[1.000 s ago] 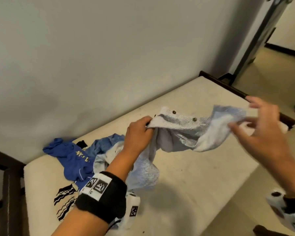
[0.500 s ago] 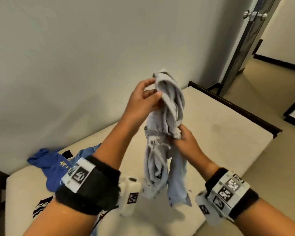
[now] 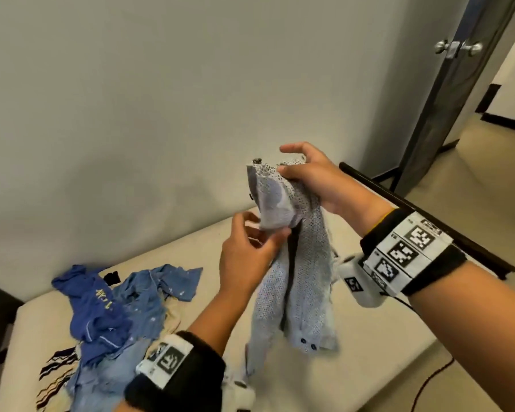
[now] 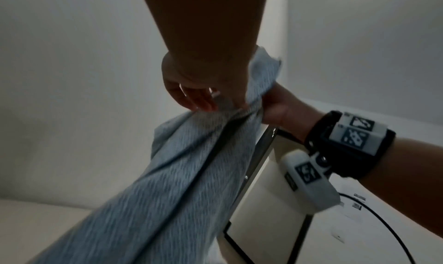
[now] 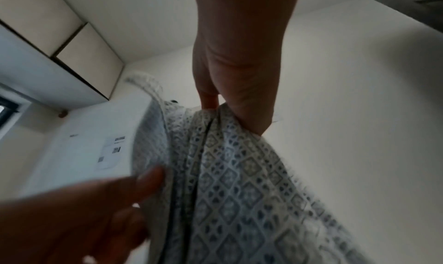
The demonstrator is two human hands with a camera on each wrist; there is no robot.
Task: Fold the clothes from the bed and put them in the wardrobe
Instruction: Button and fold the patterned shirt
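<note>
Patterned grey shirt (image 3: 292, 263) hanging above bed (image 3: 369, 346): top gripped in right hand (image 3: 318, 179), fold pinched by left hand (image 3: 247, 257); diamond print clear only from right wrist.

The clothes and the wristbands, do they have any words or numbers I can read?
Dark blue garment: yellow lettering, too crumpled and blurred to read.
Wristbands: black-and-white square code markers only, no words.
Papers on the wall: print too small.
Patterned shirt: no text.
</note>
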